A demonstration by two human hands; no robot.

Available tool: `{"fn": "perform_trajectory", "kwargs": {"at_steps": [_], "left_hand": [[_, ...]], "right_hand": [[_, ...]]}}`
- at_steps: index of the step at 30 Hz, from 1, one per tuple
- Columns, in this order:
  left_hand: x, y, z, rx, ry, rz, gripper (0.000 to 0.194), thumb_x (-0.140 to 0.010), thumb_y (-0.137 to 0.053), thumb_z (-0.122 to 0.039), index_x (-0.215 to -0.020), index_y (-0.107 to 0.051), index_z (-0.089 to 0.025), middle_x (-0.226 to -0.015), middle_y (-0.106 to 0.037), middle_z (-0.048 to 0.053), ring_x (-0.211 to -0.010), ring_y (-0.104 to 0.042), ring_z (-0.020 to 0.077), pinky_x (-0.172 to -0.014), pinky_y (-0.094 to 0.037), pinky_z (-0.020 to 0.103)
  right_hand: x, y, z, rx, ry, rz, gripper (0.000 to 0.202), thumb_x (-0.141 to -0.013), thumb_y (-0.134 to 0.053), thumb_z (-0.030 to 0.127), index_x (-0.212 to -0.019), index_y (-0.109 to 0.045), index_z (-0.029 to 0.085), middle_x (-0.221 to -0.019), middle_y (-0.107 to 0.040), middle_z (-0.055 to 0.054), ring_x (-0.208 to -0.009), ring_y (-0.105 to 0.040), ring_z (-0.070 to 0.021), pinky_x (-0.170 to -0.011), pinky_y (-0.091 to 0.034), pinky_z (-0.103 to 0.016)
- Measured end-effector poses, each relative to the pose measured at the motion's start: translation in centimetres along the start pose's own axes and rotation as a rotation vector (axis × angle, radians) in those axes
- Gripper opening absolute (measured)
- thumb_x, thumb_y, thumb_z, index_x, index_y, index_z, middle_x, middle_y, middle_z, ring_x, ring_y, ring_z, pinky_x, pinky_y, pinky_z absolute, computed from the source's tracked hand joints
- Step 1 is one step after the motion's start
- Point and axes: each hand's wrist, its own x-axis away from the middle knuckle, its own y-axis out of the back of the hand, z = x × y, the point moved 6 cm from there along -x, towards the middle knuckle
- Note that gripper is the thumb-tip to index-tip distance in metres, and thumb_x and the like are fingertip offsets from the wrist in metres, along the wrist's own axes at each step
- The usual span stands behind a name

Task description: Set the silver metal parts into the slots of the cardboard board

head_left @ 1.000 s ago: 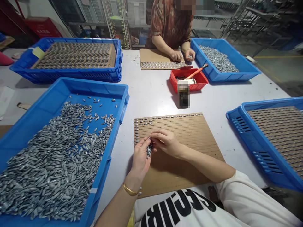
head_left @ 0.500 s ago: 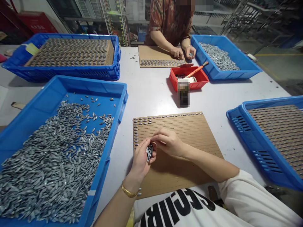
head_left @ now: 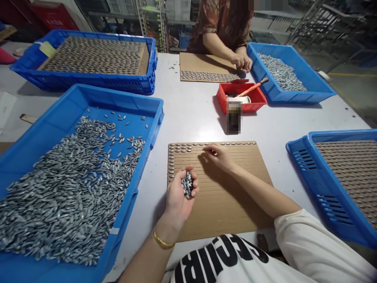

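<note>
Palm up, my left hand (head_left: 181, 192) cups a small heap of grey metal pieces (head_left: 187, 184), pointed at both ends, over the left part of a slotted cardboard sheet (head_left: 224, 212). My right hand (head_left: 218, 155) is over the upper middle of the sheet, its thumb and forefinger pinched together near the second row. Whatever those fingertips hold is too small to make out. Matching metal pieces sit along the sheet's top edge, down its left edge and in a short stretch of the second row.
A blue bin (head_left: 118, 232) of loose metal pieces stands at left. Blue crates with filled sheets are at back left (head_left: 97, 80) and right (head_left: 306, 157). A red box (head_left: 256, 106) holds an orange-handled tool. Across the table, a co-worker's hands (head_left: 243, 63) meet beside another blue bin (head_left: 312, 96).
My right hand has moved away from the left palm, up and right to the second row. My left hand has opened wider around its pieces. The co-worker's hands have come together.
</note>
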Motion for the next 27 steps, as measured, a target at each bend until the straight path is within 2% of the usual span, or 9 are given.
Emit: {"fn": "perform_trajectory", "kwargs": {"at_steps": [6, 10, 14, 19, 23, 27], "left_hand": [[-1.5, 0.9, -0.1, -0.135, -0.072, -0.04, 0.022, -0.075, -0.065, -0.024, -0.093, -0.064, -0.012, -0.071, -0.057, 0.002, -0.055, -0.051, 0.0083, -0.041, -0.031, 0.017], [-1.3, 1.1, 0.0, -0.193, -0.059, -0.023, 0.028, -0.072, -0.07, -0.023, -0.098, -0.065, -0.014, -0.076, -0.061, 0.002, -0.059, -0.054, 0.0083, -0.044, -0.034, 0.017], [-1.2, 1.3, 0.4, -0.175, -0.04, -0.05, 0.028, -0.076, -0.066, -0.026, -0.101, -0.065, -0.013, -0.076, -0.062, 0.003, -0.059, -0.055, 0.009, -0.046, -0.036, 0.017], [-1.7, 1.7, 0.9, -0.094, -0.006, -0.072, 0.031, -0.081, -0.055, -0.027, -0.106, -0.065, -0.01, -0.077, -0.065, 0.007, -0.06, -0.059, 0.0125, -0.046, -0.04, 0.02], [-1.9, 1.9, 1.1, -0.146, -0.024, -0.041, 0.028, -0.079, -0.059, -0.022, -0.105, -0.064, -0.012, -0.086, -0.068, 0.009, -0.067, -0.064, 0.0148, -0.052, -0.046, 0.021], [-1.8, 2.2, 1.2, -0.181, -0.031, -0.057, 0.023, -0.077, -0.061, -0.018, -0.1, -0.059, -0.015, -0.088, -0.07, 0.009, -0.069, -0.066, 0.0154, -0.053, -0.047, 0.02]], "right_hand": [[-1.2, -1.6, -0.7, 0.07, 0.054, -0.007, 0.016, -0.087, -0.052, 0.017, -0.088, -0.069, 0.017, -0.086, -0.067, -0.006, -0.074, -0.061, -0.015, -0.07, -0.049, -0.027], [-1.8, -3.2, -1.0, 0.091, 0.106, 0.011, 0.017, -0.089, -0.051, 0.018, -0.089, -0.069, 0.019, -0.087, -0.067, -0.005, -0.076, -0.062, -0.0151, -0.071, -0.049, -0.026], [-1.9, -4.3, -1.4, 0.153, 0.13, 0.022, 0.018, -0.09, -0.051, 0.019, -0.09, -0.069, 0.021, -0.091, -0.067, -0.005, -0.08, -0.062, -0.0155, -0.073, -0.049, -0.026], [-1.9, -4.7, -1.2, 0.274, 0.168, 0.039, 0.02, -0.09, -0.049, 0.017, -0.091, -0.069, 0.02, -0.091, -0.067, -0.005, -0.08, -0.061, -0.0154, -0.071, -0.047, -0.025], [-1.7, -4.8, -0.5, 0.427, 0.219, 0.064, 0.023, -0.089, -0.047, 0.012, -0.093, -0.069, 0.02, -0.092, -0.066, -0.006, -0.083, -0.058, -0.0166, -0.072, -0.045, -0.026], [-1.6, -5.0, 0.0, 0.524, 0.239, 0.108, 0.024, -0.088, -0.047, 0.011, -0.094, -0.069, 0.019, -0.095, -0.065, -0.008, -0.085, -0.057, -0.0173, -0.072, -0.044, -0.026]]}}
